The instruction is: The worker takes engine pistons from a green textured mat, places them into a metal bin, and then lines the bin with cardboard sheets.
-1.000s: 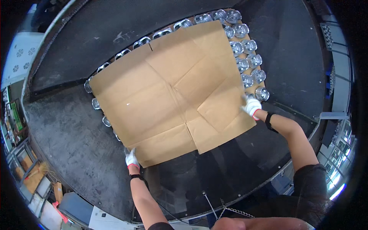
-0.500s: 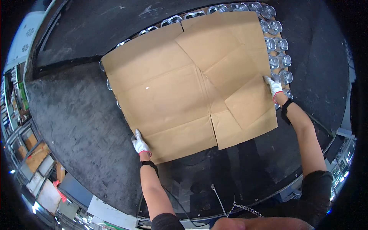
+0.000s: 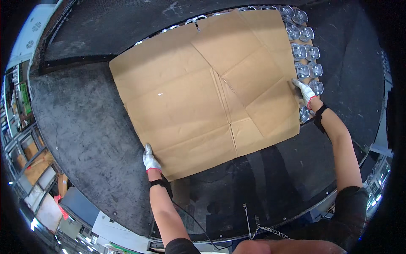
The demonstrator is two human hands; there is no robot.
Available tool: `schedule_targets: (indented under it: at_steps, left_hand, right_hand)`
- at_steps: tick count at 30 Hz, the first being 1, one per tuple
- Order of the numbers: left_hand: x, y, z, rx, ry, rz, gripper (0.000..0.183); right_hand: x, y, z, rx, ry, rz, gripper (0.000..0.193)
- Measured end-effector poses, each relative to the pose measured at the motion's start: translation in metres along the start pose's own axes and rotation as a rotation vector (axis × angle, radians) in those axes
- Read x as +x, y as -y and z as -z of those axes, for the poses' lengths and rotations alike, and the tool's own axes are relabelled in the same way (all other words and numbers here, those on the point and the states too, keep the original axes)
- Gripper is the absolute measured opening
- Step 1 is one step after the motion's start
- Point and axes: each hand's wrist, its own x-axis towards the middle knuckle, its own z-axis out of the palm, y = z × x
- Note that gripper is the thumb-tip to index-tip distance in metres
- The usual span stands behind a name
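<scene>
A large creased brown cardboard sheet point(image 3: 182, 106) lies over rows of clear glass vessels point(image 3: 305, 51), which look like cups or jars. My left hand point(image 3: 151, 160), in a white glove with a pink cuff, grips the sheet's near left edge. At the right edge my right hand point(image 3: 305, 92), gloved the same way, holds the sheet beside the glasses; part of its fingers is hidden. Glasses show along the right side and in a thin line at the far edge. The sheet covers the others.
Beneath everything is a dark, rounded work table point(image 3: 84, 139), with a raised dark ledge point(image 3: 127, 25) at the far side. A black cord point(image 3: 195, 220) runs from near my left wrist. Beyond the table's left rim stand shelves point(image 3: 31, 156) with boards.
The cardboard sheet has shifted slightly left, with both hands on it. More glass shows at its right edge, and the glasses along its left edge are now covered.
</scene>
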Motion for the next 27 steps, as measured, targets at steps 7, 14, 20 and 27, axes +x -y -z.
schedule_targets:
  at_steps: [7,14,20,27]
  left_hand:
    - [0.013,0.016,-0.022,0.666,-0.497,0.004,0.062]
    - [0.024,0.039,-0.002,0.462,-0.215,-0.055,0.057]
    - [0.043,0.076,0.052,0.228,-0.033,0.146,0.061]
    - [-0.012,0.067,-0.029,0.336,-0.05,0.184,0.086]
  right_hand:
    - [0.015,-0.017,0.007,-0.079,-0.072,0.052,0.078]
    - [0.011,-0.013,0.013,-0.149,-0.086,0.049,0.074]
    - [0.002,-0.002,-0.008,-0.045,-0.04,0.075,0.057]
    - [0.005,0.003,0.018,-0.308,-0.053,0.064,0.063]
